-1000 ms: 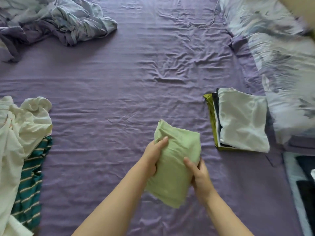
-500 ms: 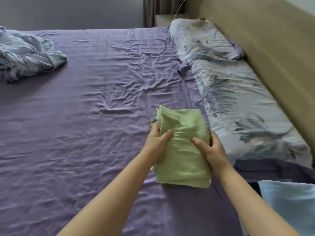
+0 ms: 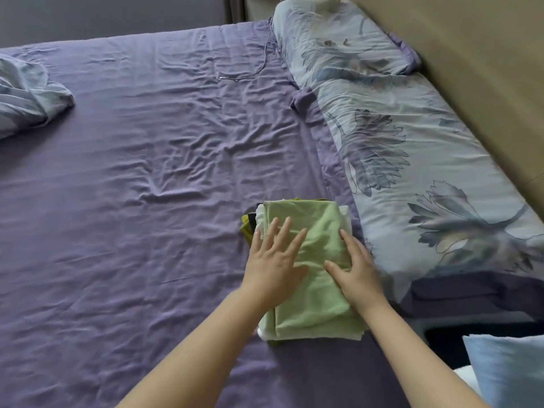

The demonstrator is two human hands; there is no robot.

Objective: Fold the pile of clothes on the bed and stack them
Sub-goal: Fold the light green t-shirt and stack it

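Item: light green folded garment [image 3: 312, 260], lower centre of frame. Half a second ago gripped in the air by both hands; now laid on the stack [image 3: 250, 228] of folded clothes. Left hand [image 3: 273, 260] flat on it, fingers spread; right hand [image 3: 353, 269] flat at its right edge, fingers together. Judged: one more piece stacked.
Surface: purple bedsheet [image 3: 147, 201], wrinkled.
Beyond: floral pillows [image 3: 397, 142] right; crumpled quilt [image 3: 26, 95] upper left; headboard [image 3: 485, 69] upper right.

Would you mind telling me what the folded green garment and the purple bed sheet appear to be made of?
The folded green garment looks like soft, matte woven cloth, perhaps cotton: it lies limp, with gentle creases and no shine. The purple bed sheet seems a thin, smooth fabric with a faint sheen, judging by its many fine, sharp wrinkles catching light. Exact fibre cannot be told.
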